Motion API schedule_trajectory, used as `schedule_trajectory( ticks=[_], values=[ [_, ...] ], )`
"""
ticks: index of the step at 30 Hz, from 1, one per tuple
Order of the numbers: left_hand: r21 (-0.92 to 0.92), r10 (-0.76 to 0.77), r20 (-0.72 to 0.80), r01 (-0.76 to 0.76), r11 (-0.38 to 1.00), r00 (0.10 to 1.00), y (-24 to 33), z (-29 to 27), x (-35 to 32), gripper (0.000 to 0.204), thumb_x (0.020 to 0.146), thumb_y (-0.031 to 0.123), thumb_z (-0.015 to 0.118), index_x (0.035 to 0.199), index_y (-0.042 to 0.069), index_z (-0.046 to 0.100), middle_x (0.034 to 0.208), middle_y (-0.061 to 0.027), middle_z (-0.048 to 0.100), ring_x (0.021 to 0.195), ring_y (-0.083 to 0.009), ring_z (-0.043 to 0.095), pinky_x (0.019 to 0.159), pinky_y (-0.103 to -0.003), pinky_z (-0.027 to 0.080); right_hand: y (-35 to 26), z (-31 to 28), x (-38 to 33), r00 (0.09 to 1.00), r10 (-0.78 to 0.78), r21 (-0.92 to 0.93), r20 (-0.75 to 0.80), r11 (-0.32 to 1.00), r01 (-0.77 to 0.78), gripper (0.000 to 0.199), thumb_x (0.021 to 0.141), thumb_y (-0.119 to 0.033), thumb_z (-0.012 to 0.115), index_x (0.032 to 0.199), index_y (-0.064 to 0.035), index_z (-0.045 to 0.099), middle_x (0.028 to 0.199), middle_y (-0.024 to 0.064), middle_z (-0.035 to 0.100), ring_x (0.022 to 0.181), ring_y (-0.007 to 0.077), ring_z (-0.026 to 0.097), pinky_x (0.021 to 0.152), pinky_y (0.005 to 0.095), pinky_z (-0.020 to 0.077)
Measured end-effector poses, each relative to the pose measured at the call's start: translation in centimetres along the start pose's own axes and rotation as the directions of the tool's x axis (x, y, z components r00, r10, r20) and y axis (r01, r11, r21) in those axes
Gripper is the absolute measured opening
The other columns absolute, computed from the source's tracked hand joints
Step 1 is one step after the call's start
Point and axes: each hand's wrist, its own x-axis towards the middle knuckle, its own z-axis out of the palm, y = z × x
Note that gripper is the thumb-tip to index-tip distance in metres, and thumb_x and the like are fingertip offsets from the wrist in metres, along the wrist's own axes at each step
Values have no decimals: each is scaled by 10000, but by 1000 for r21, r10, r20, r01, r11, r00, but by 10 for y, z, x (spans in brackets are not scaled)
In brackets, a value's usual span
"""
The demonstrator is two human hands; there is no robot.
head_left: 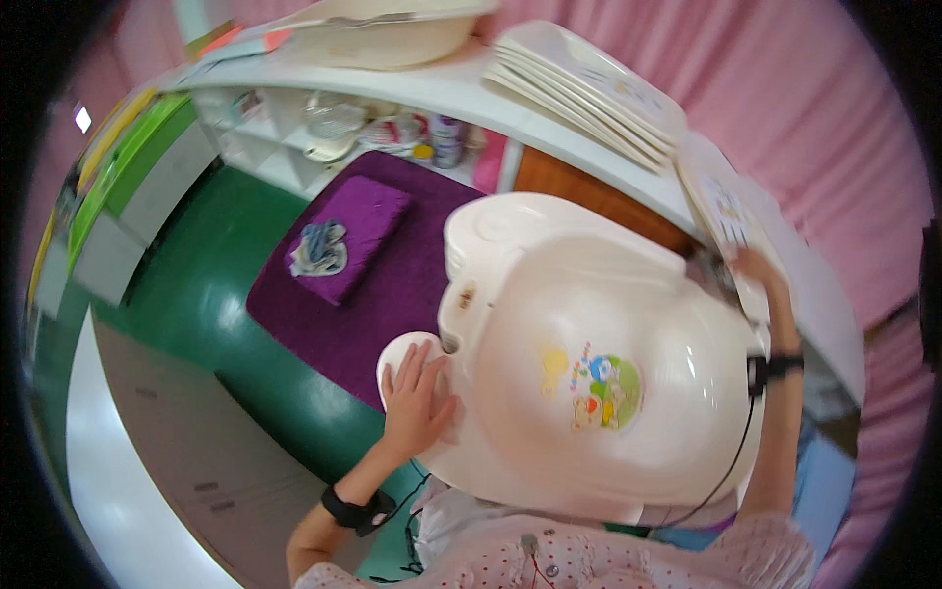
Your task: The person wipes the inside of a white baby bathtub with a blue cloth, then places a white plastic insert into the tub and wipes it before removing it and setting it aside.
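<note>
A glossy, rounded white plastic tub [677,393] lies between the left hand [417,398] and right forearm [778,432], its long axis running roughly from one toward the other, hollow side up. A flat, pale printed panel [714,201] meets the right hand [758,265], too blurred to tell its grip. The left hand rests spread wide, palm down, on the tub's smooth rim.

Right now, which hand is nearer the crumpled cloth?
Left. Your left hand is at the left edge of the basin, toward the cloth; your right hand is past the basin's far right corner, farther off.
</note>
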Motion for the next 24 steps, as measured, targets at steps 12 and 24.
schedule_trajectory(
  ticks=[12,24],
  values=[
    [211,-323,-250,377,902,913,-238,-69,106,594,718,158,583,1250,98,326,1136,-217,465,997,-359,500,820,-425,427,-59,88,-131,873,385,183,299,875,-448,412,758,-146,558,1154,-59,481,789,96,615,655,153,598,522,256,465],
    [620,-602,-250,603,502,758,-348,-60,210,840,679,162,665,1342,308,169,1392,-184,104,1245,-377,223,886,-464,385,-92,97,-187,706,520,552,481,445,-705,401,813,-186,536,1185,-67,446,954,102,597,752,208,622,608,282,484]
  ],
)
